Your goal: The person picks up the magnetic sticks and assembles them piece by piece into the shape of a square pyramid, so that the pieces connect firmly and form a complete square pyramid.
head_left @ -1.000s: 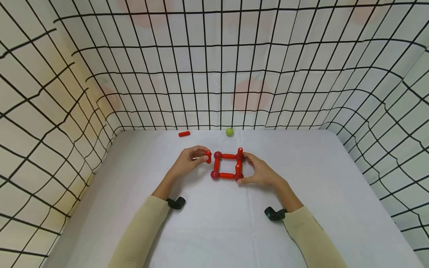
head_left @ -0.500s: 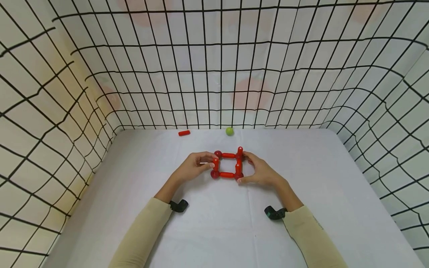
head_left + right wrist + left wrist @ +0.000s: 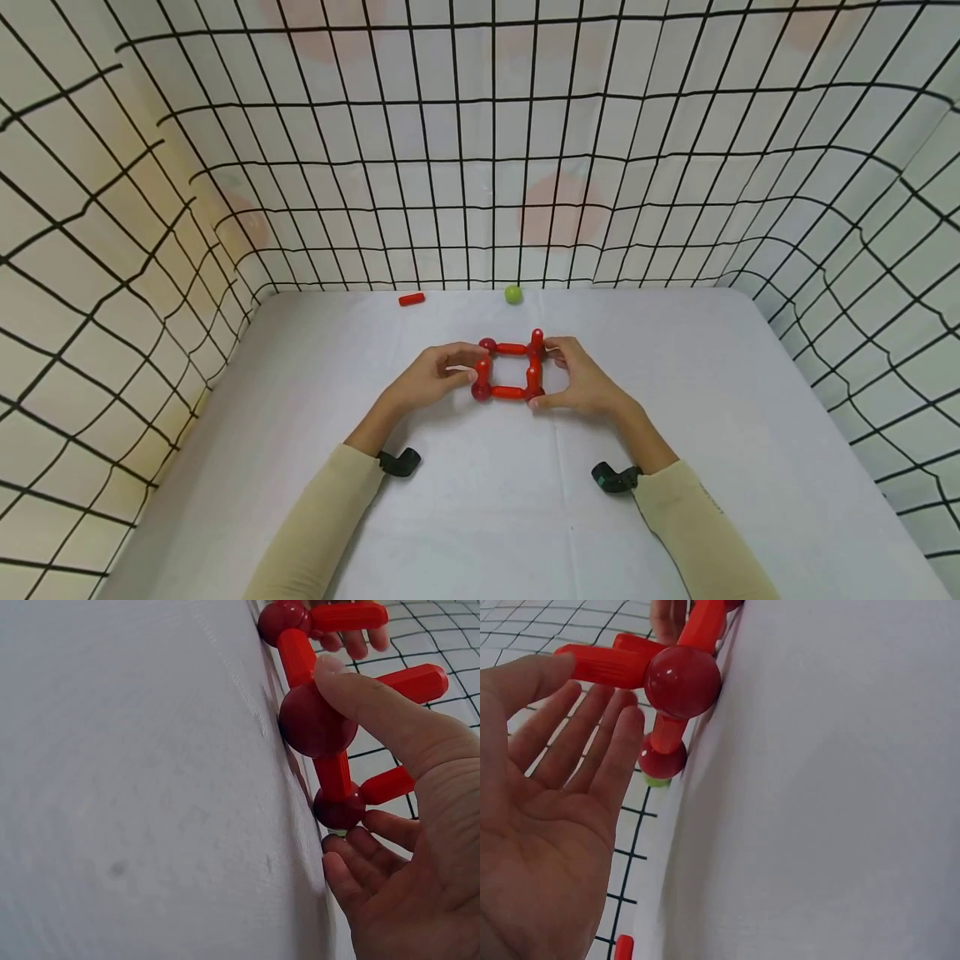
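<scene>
A square frame of red sticks (image 3: 508, 392) and dark red balls lies on the white table. Upright sticks rise from its front-left ball (image 3: 682, 682), front-right ball (image 3: 318, 720) and back-right ball (image 3: 340, 806). My left hand (image 3: 431, 379) is at the frame's left side. Its thumb touches the tip of the front-left upright stick (image 3: 604, 666), while the other fingers extend behind that stick. From the right, my right hand (image 3: 588, 385) spans the frame, thumb on the front-right ball and fingers at the back-right one.
A loose red stick (image 3: 412, 299) lies near the table's back edge. To its right sits a green ball (image 3: 513, 295). Black-and-white grid walls (image 3: 480, 183) enclose the table (image 3: 480, 517) at the back and both sides.
My left hand has moved right with a red stick, which now stands on the front-left ball. Its fingers have since loosened around the stick. My right hand stays at the frame's right side.
</scene>
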The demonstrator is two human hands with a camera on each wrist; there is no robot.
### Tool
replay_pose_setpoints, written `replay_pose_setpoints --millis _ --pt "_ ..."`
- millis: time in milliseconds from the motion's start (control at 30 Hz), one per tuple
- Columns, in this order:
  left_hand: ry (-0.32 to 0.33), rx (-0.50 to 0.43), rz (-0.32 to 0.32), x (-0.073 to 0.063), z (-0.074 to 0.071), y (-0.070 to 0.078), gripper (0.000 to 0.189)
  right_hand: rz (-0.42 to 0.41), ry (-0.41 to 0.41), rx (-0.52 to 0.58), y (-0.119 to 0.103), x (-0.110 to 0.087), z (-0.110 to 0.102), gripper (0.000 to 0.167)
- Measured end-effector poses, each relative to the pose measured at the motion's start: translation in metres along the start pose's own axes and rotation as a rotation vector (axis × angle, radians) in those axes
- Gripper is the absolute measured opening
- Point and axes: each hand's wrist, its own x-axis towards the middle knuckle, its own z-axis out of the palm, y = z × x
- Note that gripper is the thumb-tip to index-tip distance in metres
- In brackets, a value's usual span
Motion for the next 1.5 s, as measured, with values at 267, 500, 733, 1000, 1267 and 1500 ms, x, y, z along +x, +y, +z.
replay_pose_setpoints --millis 267,500,733,1000,1267,1500 --pt "0.080 0.127 0.029 0.005 -0.003 -0.008 0.043 -0.081 -0.007 -0.049 -0.005 -0.001 -0.004 0.073" --pt "0.050 0.249 0.005 0.008 -0.001 -0.015 0.046 -0.048 0.090 -0.004 -0.002 0.000 -0.006 0.049" --pt "0.092 0.238 -0.006 0.004 0.001 -0.014 0.036 -0.006 0.122 -0.008 0.001 0.003 -0.012 0.054" --pt "0.043 0.257 0.014 0.004 0.008 -0.008 0.030 -0.070 -0.088 0.005 0.001 0.002 -0.015 0.111" --pt "0.036 0.281 0.026 0.006 0.018 -0.005 0.033 -0.080 -0.073 0.019 0.007 0.010 -0.008 0.116" --pt "0.013 0.278 0.034 0.004 0.016 -0.005 0.036 -0.005 -0.081 0.037 0.010 0.007 -0.005 0.117"
